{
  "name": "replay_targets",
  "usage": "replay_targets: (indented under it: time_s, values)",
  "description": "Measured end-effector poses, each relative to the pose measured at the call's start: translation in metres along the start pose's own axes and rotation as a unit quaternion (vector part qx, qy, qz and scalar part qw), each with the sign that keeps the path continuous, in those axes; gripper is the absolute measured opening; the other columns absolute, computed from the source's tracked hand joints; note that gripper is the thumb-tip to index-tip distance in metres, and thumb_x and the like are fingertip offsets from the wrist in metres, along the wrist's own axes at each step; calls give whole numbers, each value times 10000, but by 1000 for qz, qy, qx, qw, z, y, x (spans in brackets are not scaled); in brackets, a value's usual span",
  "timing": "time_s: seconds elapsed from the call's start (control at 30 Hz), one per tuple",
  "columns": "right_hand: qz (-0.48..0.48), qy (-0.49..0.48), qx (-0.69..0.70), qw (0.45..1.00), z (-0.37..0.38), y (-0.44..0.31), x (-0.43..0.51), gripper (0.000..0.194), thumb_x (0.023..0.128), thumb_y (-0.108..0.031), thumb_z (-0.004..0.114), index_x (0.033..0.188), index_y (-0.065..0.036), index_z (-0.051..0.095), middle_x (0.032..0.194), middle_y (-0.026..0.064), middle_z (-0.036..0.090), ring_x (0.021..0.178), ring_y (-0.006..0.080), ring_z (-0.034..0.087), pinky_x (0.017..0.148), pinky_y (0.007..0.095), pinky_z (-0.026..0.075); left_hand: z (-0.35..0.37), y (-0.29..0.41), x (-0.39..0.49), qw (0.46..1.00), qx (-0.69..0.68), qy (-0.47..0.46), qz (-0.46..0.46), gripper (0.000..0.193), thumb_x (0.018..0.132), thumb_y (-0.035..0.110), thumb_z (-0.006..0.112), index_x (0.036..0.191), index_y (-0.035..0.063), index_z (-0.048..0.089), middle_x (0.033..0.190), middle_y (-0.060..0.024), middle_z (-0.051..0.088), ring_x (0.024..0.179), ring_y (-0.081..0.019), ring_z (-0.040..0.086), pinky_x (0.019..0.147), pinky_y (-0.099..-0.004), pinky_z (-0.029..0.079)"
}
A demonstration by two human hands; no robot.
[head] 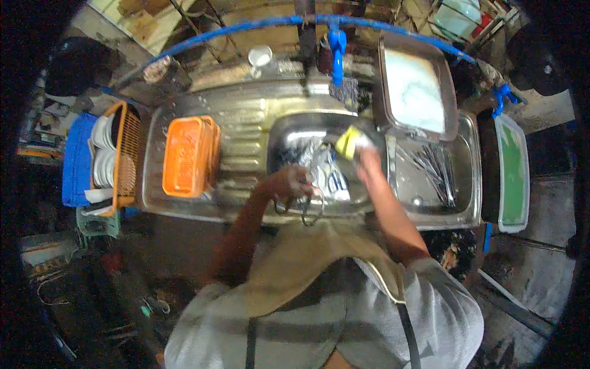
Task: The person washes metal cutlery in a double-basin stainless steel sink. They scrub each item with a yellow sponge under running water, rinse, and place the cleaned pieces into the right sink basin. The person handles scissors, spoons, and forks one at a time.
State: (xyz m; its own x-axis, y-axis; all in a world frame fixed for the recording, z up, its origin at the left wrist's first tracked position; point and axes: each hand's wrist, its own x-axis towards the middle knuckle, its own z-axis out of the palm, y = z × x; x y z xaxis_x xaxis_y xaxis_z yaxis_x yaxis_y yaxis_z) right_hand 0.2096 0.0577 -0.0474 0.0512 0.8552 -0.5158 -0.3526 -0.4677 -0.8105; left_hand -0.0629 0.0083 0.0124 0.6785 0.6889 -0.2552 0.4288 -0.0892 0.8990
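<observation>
My right hand (pixel 367 162) grips a yellow and white sponge (pixel 349 142) over the right side of the steel sink bowl (pixel 295 123). My left hand (pixel 293 181), blurred, is closed around thin, looped metal utensils (pixel 315 213) near the bowl's front rim; their exact kind is unclear. Below and between my hands, a shiny heap of what looks like metal cutlery (pixel 315 154) lies in the bowl. A white thing with dark blue marks (pixel 337 181) rests there too. In the compartment to the right lies a bundle of long metal cutlery (pixel 435 170).
Left on the ribbed drainboard (pixel 244 152) stand stacked orange plastic baskets (pixel 186 157). Farther left, a rack (pixel 126 152) holds white plates (pixel 105 159). A blue tap (pixel 338 55) hangs behind the bowl. A large tub of whitish liquid (pixel 415 90) overlaps the right compartment's back.
</observation>
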Motion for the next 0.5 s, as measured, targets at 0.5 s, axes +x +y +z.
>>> replay_targets:
  time_s: [0.5]
  values:
    - [-431, -63, -275, 857, 62, 9, -101, 269, 944, -148, 524, 1170, -36, 618, 1202, 132, 652, 1099, 329, 594, 945, 471, 483, 70, -74, 50, 646, -709, 272, -75, 423, 991, 498, 550, 1087, 95, 635, 874, -59, 666, 762, -247, 648, 676, -349, 546]
